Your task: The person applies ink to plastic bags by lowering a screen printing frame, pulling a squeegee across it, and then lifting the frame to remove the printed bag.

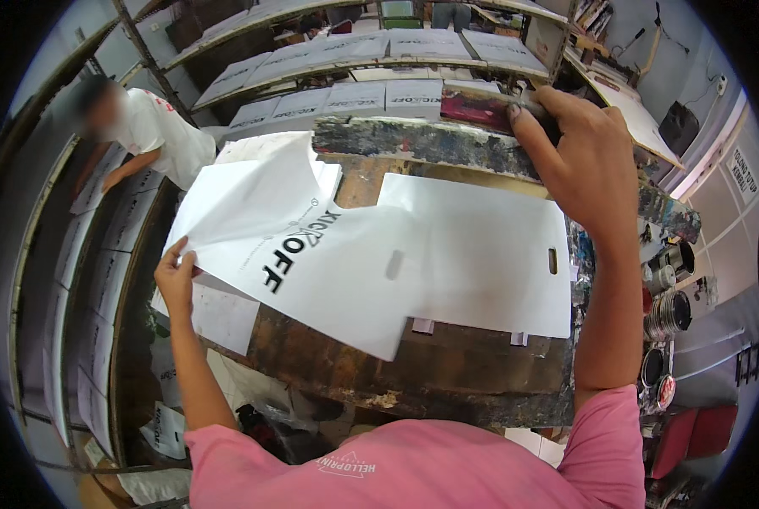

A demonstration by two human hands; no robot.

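Note:
My left hand (176, 276) pinches the edge of a white plastic bag (337, 288) with black lettering and a punched handle hole. The bag is lifted and bent, its left part raised over a stack of white sheets. Partly under its right end, a second white bag (490, 254) without visible print lies flat, its handle slot at the right. At the far right of the bench, my right hand (583, 157) is closed around the end of a maroon-stained squeegee (477, 110). The squeegee is just behind an ink-crusted wooden frame bar (413, 148); some fingertips are hidden.
The bags lie on a brown, ink-stained bench (311, 348). Metal shelves (269, 81) with rows of printed white bags stand behind and at the left. A person in a white shirt (163, 136) reaches into the left rack. Ink cans (668, 314) line the right side.

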